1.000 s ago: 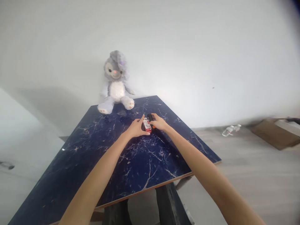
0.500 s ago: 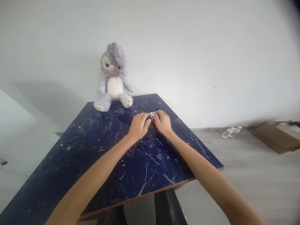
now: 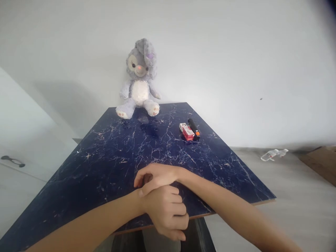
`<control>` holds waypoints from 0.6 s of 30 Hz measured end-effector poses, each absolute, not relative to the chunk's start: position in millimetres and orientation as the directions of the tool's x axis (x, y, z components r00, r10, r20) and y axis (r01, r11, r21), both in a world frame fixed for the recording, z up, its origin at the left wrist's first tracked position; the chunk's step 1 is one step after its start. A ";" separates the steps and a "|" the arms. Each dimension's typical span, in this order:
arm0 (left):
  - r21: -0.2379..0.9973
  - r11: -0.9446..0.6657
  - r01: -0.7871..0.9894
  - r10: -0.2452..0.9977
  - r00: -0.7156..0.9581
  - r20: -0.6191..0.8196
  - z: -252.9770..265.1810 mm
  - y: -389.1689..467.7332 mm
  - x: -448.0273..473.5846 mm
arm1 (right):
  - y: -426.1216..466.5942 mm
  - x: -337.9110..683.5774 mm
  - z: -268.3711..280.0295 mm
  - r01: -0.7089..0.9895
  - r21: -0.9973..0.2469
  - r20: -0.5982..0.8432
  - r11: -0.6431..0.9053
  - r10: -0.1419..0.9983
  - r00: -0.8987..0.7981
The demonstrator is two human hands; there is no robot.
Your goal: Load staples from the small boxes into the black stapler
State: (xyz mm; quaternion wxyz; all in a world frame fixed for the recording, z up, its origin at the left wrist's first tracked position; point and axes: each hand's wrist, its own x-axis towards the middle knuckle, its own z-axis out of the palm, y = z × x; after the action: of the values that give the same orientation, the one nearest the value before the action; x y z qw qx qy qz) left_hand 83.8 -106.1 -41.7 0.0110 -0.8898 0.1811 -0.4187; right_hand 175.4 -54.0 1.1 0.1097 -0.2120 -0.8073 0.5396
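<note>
A blue marbled table carries a plush toy, small box and black cylinder.

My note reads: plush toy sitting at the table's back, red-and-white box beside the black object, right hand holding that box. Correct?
One slip: the right hand isn't holding the red-and-white box. The head view shows that hand over the left wrist, with the box on the table beside the black object. The plush toy's place is right.
</note>
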 end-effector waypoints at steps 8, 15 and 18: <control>-0.242 -0.912 -0.331 -0.398 0.569 0.720 -52.3 -115.1 85.3 | -70.2 178.7 5.3 0.230 -0.896 0.010 0.381 0.534 -0.845; -0.266 -0.909 -0.321 -0.406 0.534 0.742 -57.7 -122.6 87.2 | -71.0 173.6 4.7 0.260 -0.886 -0.058 0.383 0.466 -0.883; -0.301 -0.897 -0.324 -0.431 0.486 0.760 -57.1 -122.6 87.8 | -72.8 173.7 4.5 0.230 -0.897 -0.010 0.378 0.502 -0.865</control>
State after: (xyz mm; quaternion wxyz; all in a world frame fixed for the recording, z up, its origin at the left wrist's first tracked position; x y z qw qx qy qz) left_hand 87.8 -122.6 -57.1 0.0585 -0.8600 0.2196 -0.4570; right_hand 173.7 -72.8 4.5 0.1329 -0.2234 -0.8194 0.5109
